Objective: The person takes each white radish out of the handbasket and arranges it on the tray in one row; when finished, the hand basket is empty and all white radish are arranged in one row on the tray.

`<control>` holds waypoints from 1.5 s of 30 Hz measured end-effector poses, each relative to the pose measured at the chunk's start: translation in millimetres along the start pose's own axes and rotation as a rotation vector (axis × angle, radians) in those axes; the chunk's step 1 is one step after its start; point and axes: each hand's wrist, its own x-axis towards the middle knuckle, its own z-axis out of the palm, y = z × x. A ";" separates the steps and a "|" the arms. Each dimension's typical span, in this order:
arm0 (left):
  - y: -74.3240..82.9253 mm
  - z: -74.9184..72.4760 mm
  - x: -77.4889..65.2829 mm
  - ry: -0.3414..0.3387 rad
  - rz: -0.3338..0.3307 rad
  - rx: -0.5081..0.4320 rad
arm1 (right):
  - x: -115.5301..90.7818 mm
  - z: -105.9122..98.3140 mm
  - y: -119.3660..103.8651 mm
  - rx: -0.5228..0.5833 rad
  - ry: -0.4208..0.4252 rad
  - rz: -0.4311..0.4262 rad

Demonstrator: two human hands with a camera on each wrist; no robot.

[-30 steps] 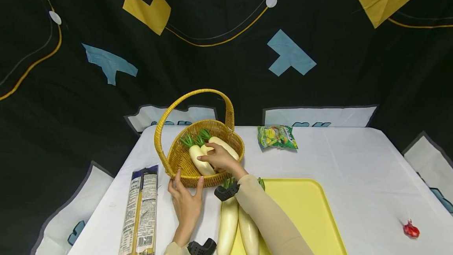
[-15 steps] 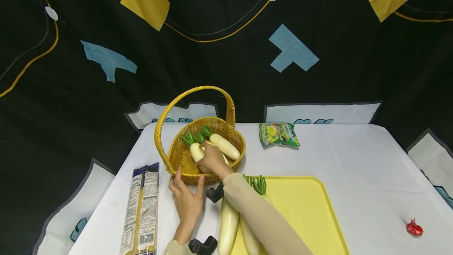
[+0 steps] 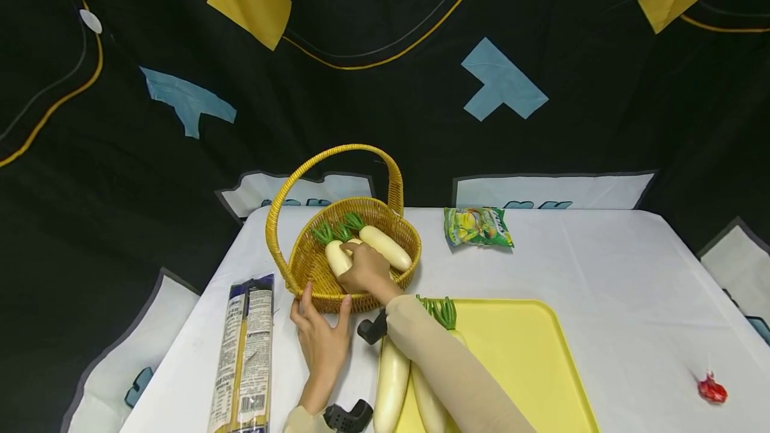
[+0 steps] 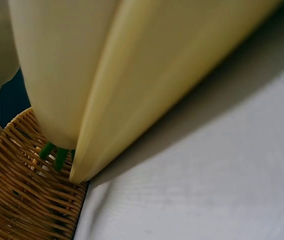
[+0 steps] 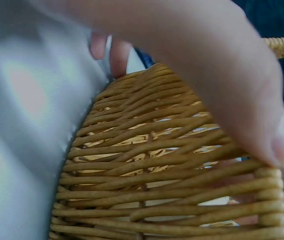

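At the left of the white table lies a long printed pack. Next comes the basket (its handle arches upright), with the left hand at its near side, fingers spread and nearly straight, touching the rim. The right hand is inside, fingers curled on one of three radishes; it covers too much to tell which. Their green tops point toward the back. Just right of the left hand, two more radishes lie along the left edge of the yellow tray, partly under the right sleeve. Behind the tray is a green bag; far right, a small red object.
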 end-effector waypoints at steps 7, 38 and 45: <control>0.9 -0.8 -0.9 -0.017 -0.019 0.004 | 2.6 -3.2 6.0 0.192 -0.013 0.041; -2.5 -1.3 2.5 -0.043 -0.027 -0.017 | -10.9 -78.1 43.9 1.192 -0.359 0.220; -3.3 -3.2 3.1 -0.047 -0.011 -0.015 | -43.9 -114.8 66.3 1.258 -0.361 0.125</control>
